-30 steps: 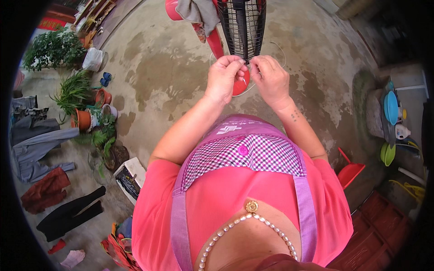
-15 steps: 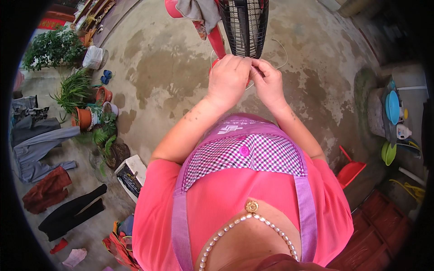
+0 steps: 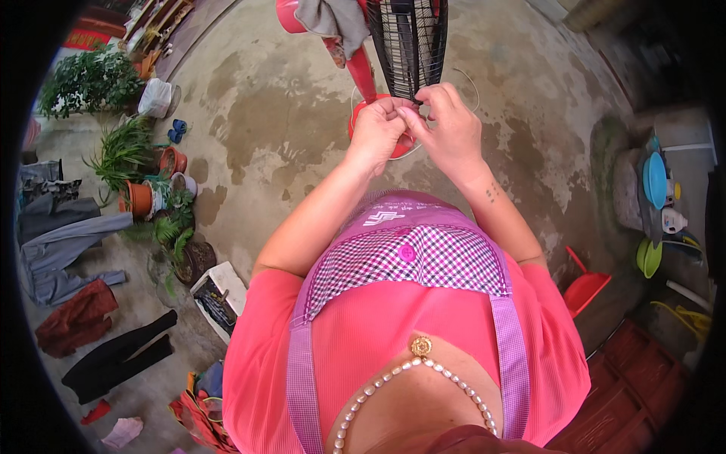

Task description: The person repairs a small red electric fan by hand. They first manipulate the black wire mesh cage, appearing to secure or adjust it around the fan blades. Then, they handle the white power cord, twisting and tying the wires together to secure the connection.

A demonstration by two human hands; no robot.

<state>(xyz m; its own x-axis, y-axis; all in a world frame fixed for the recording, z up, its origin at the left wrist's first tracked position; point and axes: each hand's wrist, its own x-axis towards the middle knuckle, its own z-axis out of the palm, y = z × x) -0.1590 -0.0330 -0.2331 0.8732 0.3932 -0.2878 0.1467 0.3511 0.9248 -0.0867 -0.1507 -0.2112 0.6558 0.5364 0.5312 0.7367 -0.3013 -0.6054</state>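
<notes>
An upright electric fan stands in front of me. Its black wire guard is seen nearly edge-on, above a red base on the floor. My left hand is closed in a pinch at the guard's lower rim. Beside it, my right hand has its thumb against the left fingertips and its bent forefinger on the rim. Any small part between the fingertips is hidden. A grey cloth hangs over the fan's red body, left of the guard.
A pale cord curves over the wet-patched concrete floor. Potted plants and clothes lie along the left. A white box is near my left elbow. At the right are a red dustpan and a blue basin.
My hands have shifted slightly down and turned at the guard's lower rim. The right fingers have lifted and spread a little, and more of the red base shows between the hands.
</notes>
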